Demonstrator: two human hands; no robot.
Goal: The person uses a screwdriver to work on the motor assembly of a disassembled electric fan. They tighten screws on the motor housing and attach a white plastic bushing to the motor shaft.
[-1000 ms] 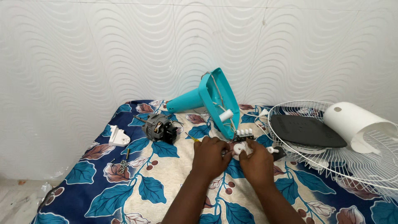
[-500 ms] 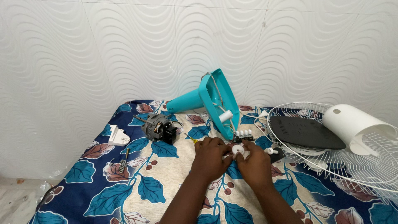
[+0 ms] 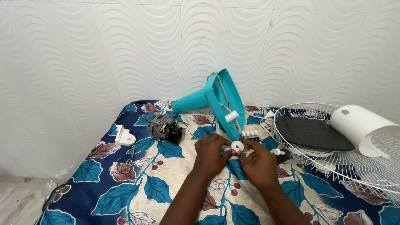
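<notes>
Leaf-print bedsheet (image 3: 166, 196) under you: your left hand (image 3: 210, 155) and right hand (image 3: 260, 164) both pinch a small white knob (image 3: 237, 146), teal fan base (image 3: 216, 100) at twelve o'clock.

2 bare forearms rise from the near edge of the scene, with no sleeves, cuffs or gloves covering them. The left hand (image 3: 210, 155) and the right hand (image 3: 260, 164) are also uncovered. No rings, bands or a watch show on the fingers or wrists. The fingernails are too small to make out.
</notes>
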